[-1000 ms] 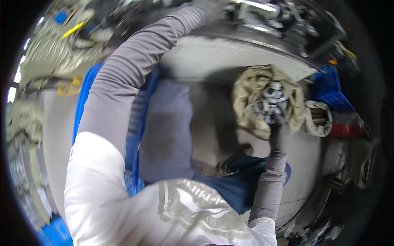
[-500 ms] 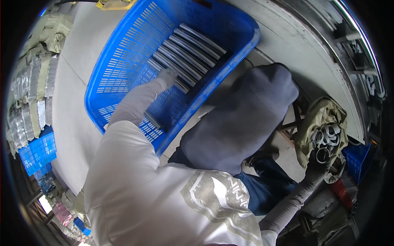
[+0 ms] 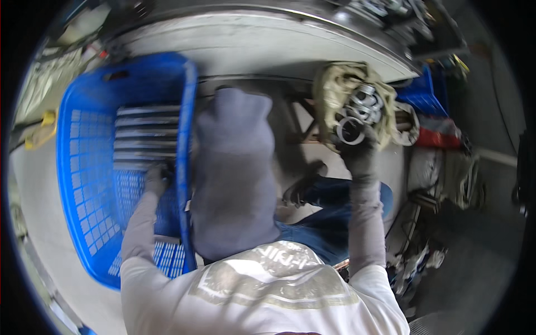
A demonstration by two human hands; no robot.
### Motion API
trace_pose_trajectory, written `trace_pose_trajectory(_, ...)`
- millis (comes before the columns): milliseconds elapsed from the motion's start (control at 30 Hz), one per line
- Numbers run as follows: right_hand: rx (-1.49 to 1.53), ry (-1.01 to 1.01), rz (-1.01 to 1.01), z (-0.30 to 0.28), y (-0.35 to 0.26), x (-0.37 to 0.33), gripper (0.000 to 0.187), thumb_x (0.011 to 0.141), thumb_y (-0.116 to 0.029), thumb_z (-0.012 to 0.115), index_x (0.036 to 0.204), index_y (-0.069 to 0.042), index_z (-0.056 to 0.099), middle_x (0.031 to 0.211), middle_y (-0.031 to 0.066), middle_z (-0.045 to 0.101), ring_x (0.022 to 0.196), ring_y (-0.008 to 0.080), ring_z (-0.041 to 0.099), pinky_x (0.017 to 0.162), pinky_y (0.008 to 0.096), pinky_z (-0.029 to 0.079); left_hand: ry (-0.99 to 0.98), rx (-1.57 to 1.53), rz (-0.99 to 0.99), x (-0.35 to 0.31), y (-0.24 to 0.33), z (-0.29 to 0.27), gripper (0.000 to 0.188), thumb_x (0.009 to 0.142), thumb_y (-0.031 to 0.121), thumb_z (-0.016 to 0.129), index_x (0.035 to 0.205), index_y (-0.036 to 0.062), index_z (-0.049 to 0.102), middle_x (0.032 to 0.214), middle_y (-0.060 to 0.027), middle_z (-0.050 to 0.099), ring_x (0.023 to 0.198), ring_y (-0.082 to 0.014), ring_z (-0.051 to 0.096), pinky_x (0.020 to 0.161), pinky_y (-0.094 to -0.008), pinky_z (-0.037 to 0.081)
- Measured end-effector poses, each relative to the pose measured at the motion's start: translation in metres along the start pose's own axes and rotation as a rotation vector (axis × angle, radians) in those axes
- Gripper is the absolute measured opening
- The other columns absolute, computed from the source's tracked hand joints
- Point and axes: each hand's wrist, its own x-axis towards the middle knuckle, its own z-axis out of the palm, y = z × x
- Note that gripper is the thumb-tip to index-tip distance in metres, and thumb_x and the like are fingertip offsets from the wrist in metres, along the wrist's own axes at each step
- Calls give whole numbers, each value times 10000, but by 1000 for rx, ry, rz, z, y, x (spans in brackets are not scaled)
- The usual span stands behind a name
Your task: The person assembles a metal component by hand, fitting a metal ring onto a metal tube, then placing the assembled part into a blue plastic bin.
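My left hand, in a grey glove, is inside a large blue plastic crate. It is at the near end of a row of shiny metal tubes lying side by side on the crate's floor. Motion blur hides whether its fingers grip anything. On the right, my gloved right hand is closed on a metal ring, held upright at the mouth of a beige sack. Several similar silvery rings fill the sack behind it.
A grey cloth covers my left leg, between crate and sack. Beyond runs a white panel below a metal surface with loose parts. A blue bin and a red item stand right of the sack.
The view has swung to the right, so the sack now lies ahead. My left hand is still in the crate beside the tubes; my right hand keeps the ring at the sack.
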Motion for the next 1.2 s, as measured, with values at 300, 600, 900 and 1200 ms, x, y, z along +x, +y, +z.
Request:
trace_pose_trajectory(300, 447, -48, 58, 12, -7, -10, 476, 1080, -353, 480, 1384, 4, 566, 944, 88, 675, 816, 172, 636, 729, 313, 530, 337, -391, -39, 120, 260, -212, 402, 864, 219, 816, 1190, 27, 682, 1064, -98, 692, 924, -210, 660, 806, -358, 521)
trace_pose_trajectory(600, -538, 46, -524, 42, -17, -42, 377, 1024, -295, 459, 1132, -27, 703, 988, 124, 694, 927, 224, 676, 870, 307, 505, 173, 432, 638, 131, 503, -206, 481, 749, 416, 806, 1080, 125, 614, 1047, -80, 626, 1021, -279, 613, 880, -444, 461)
trace_pose_trajectory(900, -716, 174, -745, 47, 13, -36, 349, 1066, -176, 387, 1113, 22, 670, 1100, 160, 681, 1024, 310, 665, 932, 383, 512, 70, 537, 670, 146, 525, -156, 464, 748, 394, 833, 991, 101, 566, 868, -72, 671, 814, -236, 719, 747, -354, 549)
trace_pose_trajectory(1200, -472, 215, -463, 62, 34, -22, 267, 1040, -128, 463, 1067, 21, 684, 1018, 170, 664, 903, 279, 664, 836, 348, 520, -19, 601, 652, 152, 521, -150, 558, 743, 370, 857, 1113, 52, 585, 931, -89, 675, 901, -251, 706, 807, -379, 546)
